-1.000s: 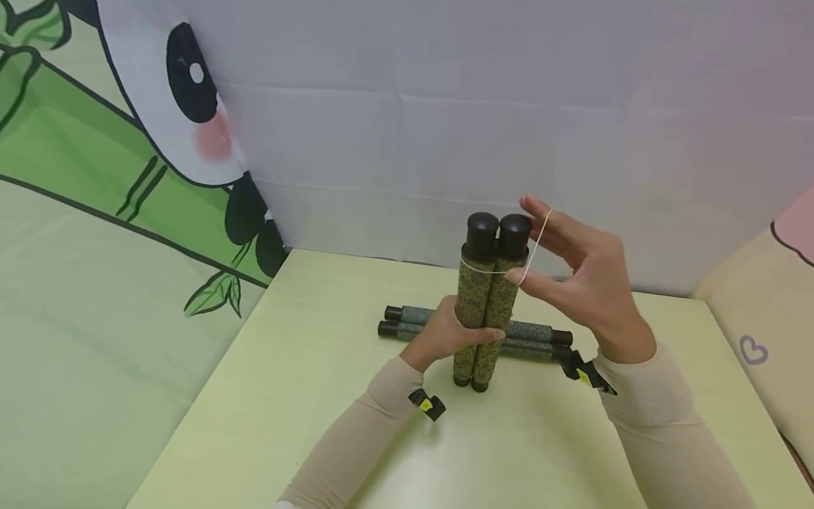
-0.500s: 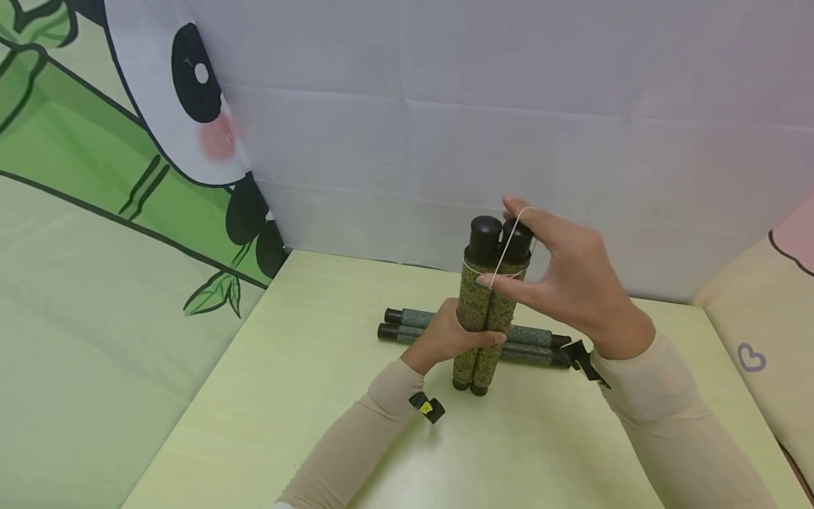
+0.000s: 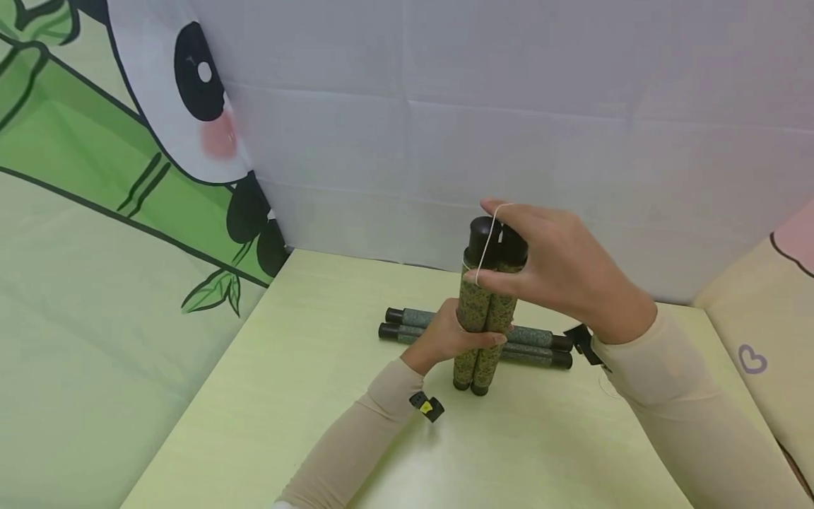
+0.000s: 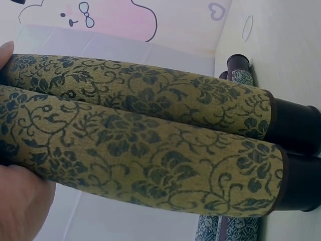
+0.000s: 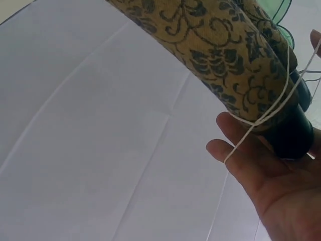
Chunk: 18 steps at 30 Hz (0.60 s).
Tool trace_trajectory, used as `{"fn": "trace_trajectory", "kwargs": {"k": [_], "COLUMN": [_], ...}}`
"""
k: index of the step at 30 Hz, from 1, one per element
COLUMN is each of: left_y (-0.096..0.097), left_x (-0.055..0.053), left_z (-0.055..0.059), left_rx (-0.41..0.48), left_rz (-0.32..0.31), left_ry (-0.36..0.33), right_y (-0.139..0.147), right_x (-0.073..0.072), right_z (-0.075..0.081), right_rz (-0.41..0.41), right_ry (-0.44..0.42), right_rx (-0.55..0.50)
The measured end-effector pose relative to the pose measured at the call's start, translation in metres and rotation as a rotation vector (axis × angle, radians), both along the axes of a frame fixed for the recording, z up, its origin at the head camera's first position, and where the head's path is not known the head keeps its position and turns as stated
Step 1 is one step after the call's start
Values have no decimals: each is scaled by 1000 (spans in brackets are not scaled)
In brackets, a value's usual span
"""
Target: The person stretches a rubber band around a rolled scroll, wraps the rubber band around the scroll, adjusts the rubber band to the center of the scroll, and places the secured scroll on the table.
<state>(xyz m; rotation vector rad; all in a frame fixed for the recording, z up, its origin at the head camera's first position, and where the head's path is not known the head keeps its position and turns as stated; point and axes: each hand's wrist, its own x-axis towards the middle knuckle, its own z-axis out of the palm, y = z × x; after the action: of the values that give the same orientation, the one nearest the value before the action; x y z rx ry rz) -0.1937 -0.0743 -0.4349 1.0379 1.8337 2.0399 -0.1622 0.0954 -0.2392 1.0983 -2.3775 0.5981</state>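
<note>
Two rolled scrolls [image 3: 474,297] in gold brocade with dark floral patterns and black end knobs stand nearly upright, side by side. My left hand [image 3: 445,334] grips both around their lower middle, thumb across the front. A thin white elastic band [image 3: 488,239] goes round their upper ends. My right hand [image 3: 566,263] keeps part of this band stretched over its spread thumb and fingers, around the black knobs. In the right wrist view, the band [image 5: 275,111] crosses itself beside a knob [image 5: 291,133]. Part of the right scroll's top is hidden behind the right hand.
Two blue-green scrolls [image 3: 407,318] with black ends lie crosswise on the pale table [image 3: 267,396] behind the held pair. A loose white band [image 4: 248,28] lies on the table to the right. A printed cloth backdrop [image 3: 381,141] rises behind the table.
My right hand has moved left over the scroll tops, carrying the stretched band across the knobs toward the left scroll. My left hand and the held scrolls stay nearly still.
</note>
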Motion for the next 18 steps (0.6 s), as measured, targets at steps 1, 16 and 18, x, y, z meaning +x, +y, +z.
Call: {"fn": "trace_trajectory", "kwargs": {"k": [1, 16, 18], "left_y": [1, 12, 12], "left_x": [-1, -12, -13], "left_z": [1, 6, 6], "left_rx": [-1, -24, -27], "left_rz": [3, 44, 54], "left_ry": [2, -11, -18], "right_y": [0, -6, -7], "right_x": [-2, -19, -21], "right_z": [2, 36, 39], "right_rz": [5, -63, -64], "right_ry": [-4, -134, -156], "right_rx": [13, 275, 304]}}
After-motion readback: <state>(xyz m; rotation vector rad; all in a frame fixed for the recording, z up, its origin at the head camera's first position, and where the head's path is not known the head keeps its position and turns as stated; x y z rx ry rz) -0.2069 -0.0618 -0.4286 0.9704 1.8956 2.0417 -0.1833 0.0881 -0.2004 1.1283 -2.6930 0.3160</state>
